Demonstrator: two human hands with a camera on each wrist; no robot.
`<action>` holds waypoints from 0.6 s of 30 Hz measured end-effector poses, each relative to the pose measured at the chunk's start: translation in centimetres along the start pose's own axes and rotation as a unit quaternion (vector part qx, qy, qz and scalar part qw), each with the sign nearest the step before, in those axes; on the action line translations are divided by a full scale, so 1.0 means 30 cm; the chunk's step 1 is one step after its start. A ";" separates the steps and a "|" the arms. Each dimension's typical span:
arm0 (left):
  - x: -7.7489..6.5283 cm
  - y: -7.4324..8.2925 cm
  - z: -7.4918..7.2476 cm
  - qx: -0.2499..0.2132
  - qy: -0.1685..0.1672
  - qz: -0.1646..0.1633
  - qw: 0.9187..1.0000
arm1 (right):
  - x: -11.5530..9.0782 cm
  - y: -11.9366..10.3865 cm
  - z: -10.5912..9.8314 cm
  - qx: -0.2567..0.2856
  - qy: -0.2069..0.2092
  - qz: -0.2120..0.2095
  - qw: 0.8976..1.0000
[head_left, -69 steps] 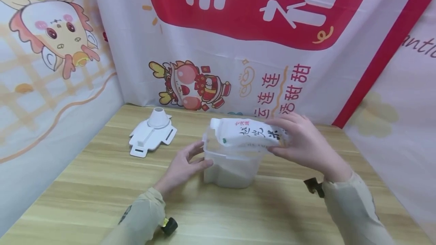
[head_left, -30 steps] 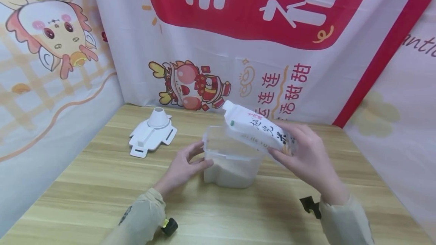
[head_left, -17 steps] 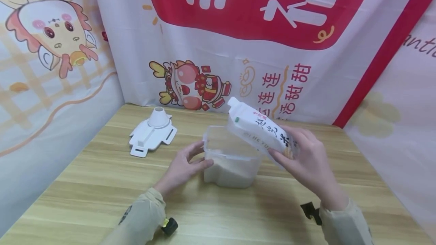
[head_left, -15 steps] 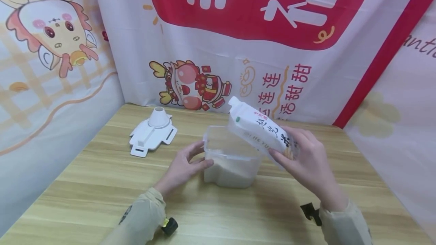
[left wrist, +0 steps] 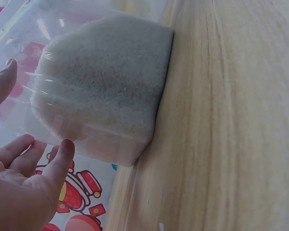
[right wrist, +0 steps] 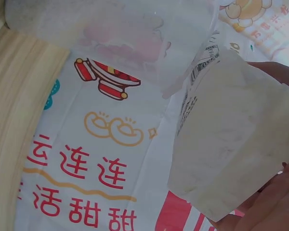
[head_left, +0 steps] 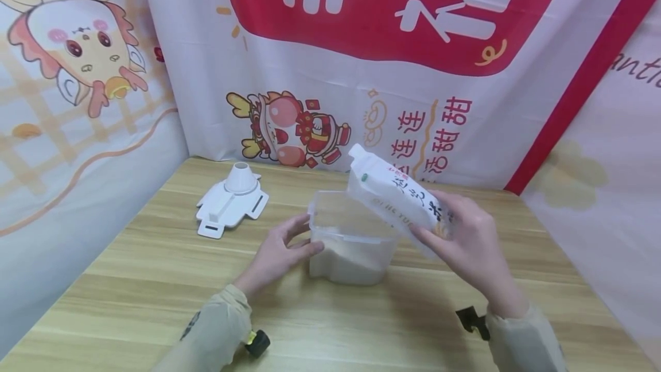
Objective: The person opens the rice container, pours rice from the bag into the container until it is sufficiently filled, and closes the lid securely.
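Observation:
In the head view my right hand [head_left: 472, 240] holds a white rice bag [head_left: 387, 188] with dark lettering round its lower end. The bag slants over the right side of a clear plastic container [head_left: 356, 238], its narrow end raised to the upper left. White rice [left wrist: 106, 72] lies sloped in the container, seen through its wall in the left wrist view. My left hand [head_left: 281, 251] steadies the container at its left side, thumb at the front and fingers farther back. The bag's pale flat end [right wrist: 231, 130] fills much of the right wrist view.
A white lid-like plastic piece [head_left: 227, 217] with a cone and slotted tabs lies on the wooden table [head_left: 155, 280], left of the container. A printed cloth [head_left: 206, 102] hangs behind the table, with more cloth at both sides.
The rice bag has gone from nearly level over the container to a slant, its narrow end rising and shifting right. My right hand has lowered; my left hand has stayed put.

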State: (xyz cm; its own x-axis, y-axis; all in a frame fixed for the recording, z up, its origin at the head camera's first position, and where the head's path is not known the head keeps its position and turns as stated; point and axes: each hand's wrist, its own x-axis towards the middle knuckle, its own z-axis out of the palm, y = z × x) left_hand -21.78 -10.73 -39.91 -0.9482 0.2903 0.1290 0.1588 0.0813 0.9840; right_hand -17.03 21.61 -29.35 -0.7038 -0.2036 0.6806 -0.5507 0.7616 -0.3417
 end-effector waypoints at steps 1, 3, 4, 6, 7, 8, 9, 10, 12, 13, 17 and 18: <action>0.000 0.000 0.000 0.000 0.001 0.001 1.000 | 0.001 0.005 -0.002 0.005 0.006 0.004 1.000; -0.002 0.002 0.001 -0.002 0.002 0.001 1.000 | 0.003 0.015 -0.008 0.016 0.019 0.016 1.000; -0.002 0.002 0.002 -0.004 0.003 0.000 1.000 | 0.003 0.020 -0.011 0.022 0.026 0.026 0.999; -0.002 0.004 0.005 -0.009 0.003 -0.003 1.000 | 0.005 0.027 -0.017 0.023 0.041 0.043 0.998; -0.002 0.005 0.006 -0.011 0.003 -0.004 1.000 | 0.007 0.030 -0.020 0.022 0.046 0.051 0.997; -0.003 0.007 0.007 -0.011 0.004 -0.006 1.000 | 0.008 0.032 -0.023 0.021 0.049 0.059 0.997; -0.003 0.007 0.008 -0.012 0.004 -0.008 1.000 | 0.009 0.033 -0.027 0.019 0.052 0.066 0.996; -0.004 0.009 0.009 -0.012 0.006 -0.010 1.000 | 0.011 0.033 -0.030 0.017 0.054 0.072 0.996; -0.006 0.012 0.009 -0.012 0.009 -0.011 1.000 | 0.012 0.034 -0.034 0.006 0.056 0.082 0.995; -0.007 0.014 0.010 -0.012 0.011 -0.012 1.000 | 0.012 0.034 -0.036 0.003 0.056 0.087 0.995; -0.010 0.016 0.010 -0.011 0.013 -0.012 1.000 | 0.004 0.043 -0.040 -0.020 0.064 0.108 0.992; -0.011 0.015 0.010 -0.010 0.012 -0.011 1.000 | 0.000 0.047 -0.041 -0.022 0.066 0.113 0.991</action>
State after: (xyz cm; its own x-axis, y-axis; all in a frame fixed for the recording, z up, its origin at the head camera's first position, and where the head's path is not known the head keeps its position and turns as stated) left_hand -21.32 -10.49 -39.53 -0.9579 0.2648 0.1109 0.1334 0.0685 0.9887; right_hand -17.25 23.43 -29.03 -0.7408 0.0552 0.6695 -0.3631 0.8056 -0.4682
